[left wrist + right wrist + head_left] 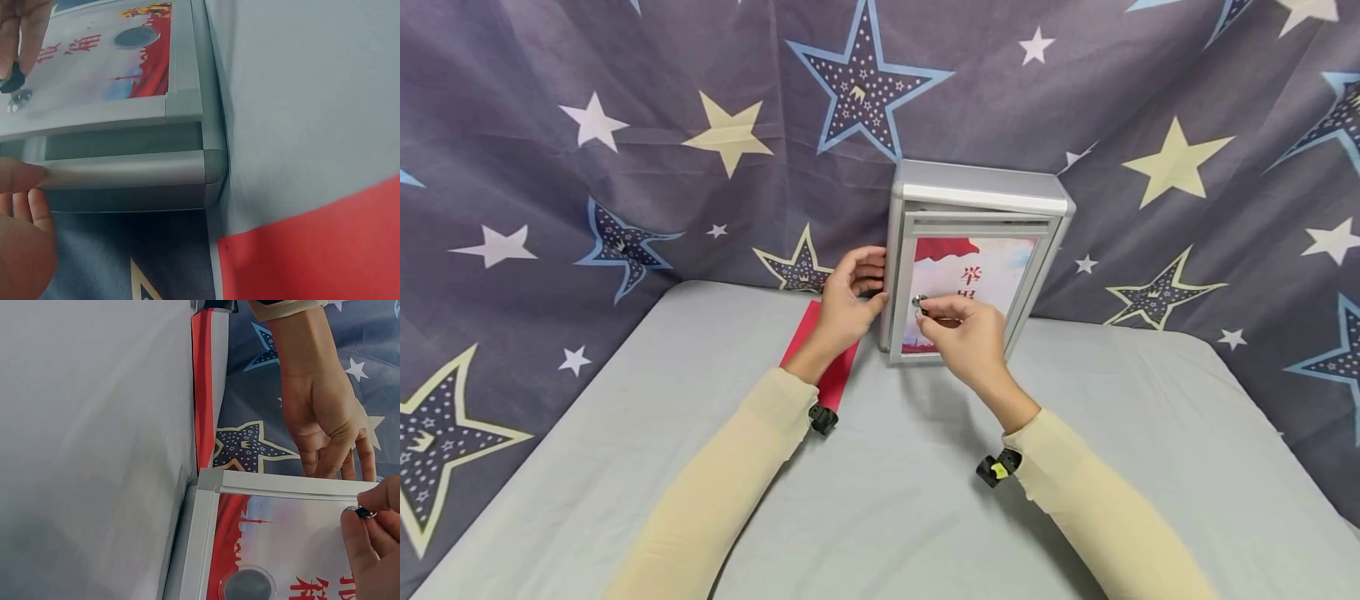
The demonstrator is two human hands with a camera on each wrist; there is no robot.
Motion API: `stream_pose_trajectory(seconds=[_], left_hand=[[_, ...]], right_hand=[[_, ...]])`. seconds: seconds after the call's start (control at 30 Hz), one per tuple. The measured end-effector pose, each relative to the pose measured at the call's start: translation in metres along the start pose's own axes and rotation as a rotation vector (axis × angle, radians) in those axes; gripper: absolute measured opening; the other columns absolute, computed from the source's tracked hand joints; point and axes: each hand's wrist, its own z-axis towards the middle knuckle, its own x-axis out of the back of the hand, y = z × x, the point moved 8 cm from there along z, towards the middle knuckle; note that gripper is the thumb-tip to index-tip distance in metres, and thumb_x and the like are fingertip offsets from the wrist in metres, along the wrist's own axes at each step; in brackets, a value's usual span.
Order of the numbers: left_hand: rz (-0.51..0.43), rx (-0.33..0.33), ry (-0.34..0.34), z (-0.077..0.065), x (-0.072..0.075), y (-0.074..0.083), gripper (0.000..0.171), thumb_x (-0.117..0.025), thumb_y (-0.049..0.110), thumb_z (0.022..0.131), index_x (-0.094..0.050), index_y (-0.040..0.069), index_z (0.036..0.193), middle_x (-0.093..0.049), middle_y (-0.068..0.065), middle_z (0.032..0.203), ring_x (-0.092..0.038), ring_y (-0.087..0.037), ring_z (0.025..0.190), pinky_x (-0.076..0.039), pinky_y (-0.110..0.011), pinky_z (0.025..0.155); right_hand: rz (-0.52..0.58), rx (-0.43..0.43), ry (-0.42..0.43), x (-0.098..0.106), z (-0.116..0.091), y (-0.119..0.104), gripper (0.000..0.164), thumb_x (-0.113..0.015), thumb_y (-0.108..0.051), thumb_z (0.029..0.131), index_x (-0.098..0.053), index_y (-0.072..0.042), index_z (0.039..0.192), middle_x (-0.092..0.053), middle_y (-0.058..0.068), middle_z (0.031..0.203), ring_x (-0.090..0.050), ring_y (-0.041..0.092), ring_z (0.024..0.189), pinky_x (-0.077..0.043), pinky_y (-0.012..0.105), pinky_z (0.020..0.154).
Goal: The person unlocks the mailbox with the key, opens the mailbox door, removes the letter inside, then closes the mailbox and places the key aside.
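In the head view, a silver-framed report box [977,173] is standing upright on the desk [865,517], right of the frame's centre. Its front door [1000,260] is sitting ajar, with a gap showing along its top. The right hand [967,340], just right of the centre, is pinching a small black key [14,80] between thumb and bent fingers, at the round metal lock [20,102] on the door's left part. The left hand [847,302], near the centre, is resting its fingers loosely against the box's left side; in the left wrist view its thumb is touching the silver edge at the lower left.

Behind the door's frame a printed sheet [1011,279] is showing red Chinese characters and a red banner; in the left wrist view a grey round disc [136,37] is appearing near the top of the frame. A red paper [838,379] is lying on the desk left of the box, partly hidden under the left wrist. A dark curtain [655,58] with a star pattern is hanging behind, filling the upper part of the head view. Cream sleeves [722,492] are covering both arms.
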Motion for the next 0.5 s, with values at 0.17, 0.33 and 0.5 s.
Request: stream_pose_trajectory(seconds=[0.17,0.33,0.5], left_hand=[[0.014,-0.009,-0.002,-0.002,-0.001,0.017,0.056,-0.061,-0.031,0.077,-0.053,-0.015,0.130,-0.056,-0.033,0.119,-0.057,-0.046,0.105,-0.051,-0.062,0.092],[0.021,-0.005,-0.004,-0.001,0.001,0.004,0.058,-0.061,-0.032,0.078,-0.053,-0.013,0.132,-0.056,-0.033,0.120,-0.057,-0.045,0.106,-0.051,-0.062,0.092],[0.025,-0.005,-0.005,0.001,0.001,-0.010,0.060,-0.062,-0.031,0.079,-0.054,-0.011,0.134,-0.056,-0.030,0.122,-0.057,-0.042,0.107,-0.052,-0.059,0.092]], right_hand=[[-0.018,-0.015,0.042,-0.005,0.004,0.000,0.013,-0.078,-0.001,0.085,-0.081,-0.002,0.097,-0.078,0.008,0.090,-0.075,0.017,0.080,-0.062,0.027,0.072],[-0.040,-0.050,0.066,-0.009,0.008,0.004,0.013,-0.078,-0.003,0.084,-0.082,-0.005,0.096,-0.078,0.005,0.089,-0.074,0.015,0.078,-0.061,0.025,0.068],[-0.054,-0.052,0.086,-0.010,0.010,0.005,0.013,-0.079,-0.002,0.084,-0.082,-0.003,0.096,-0.078,0.006,0.088,-0.074,0.015,0.077,-0.060,0.024,0.067]])
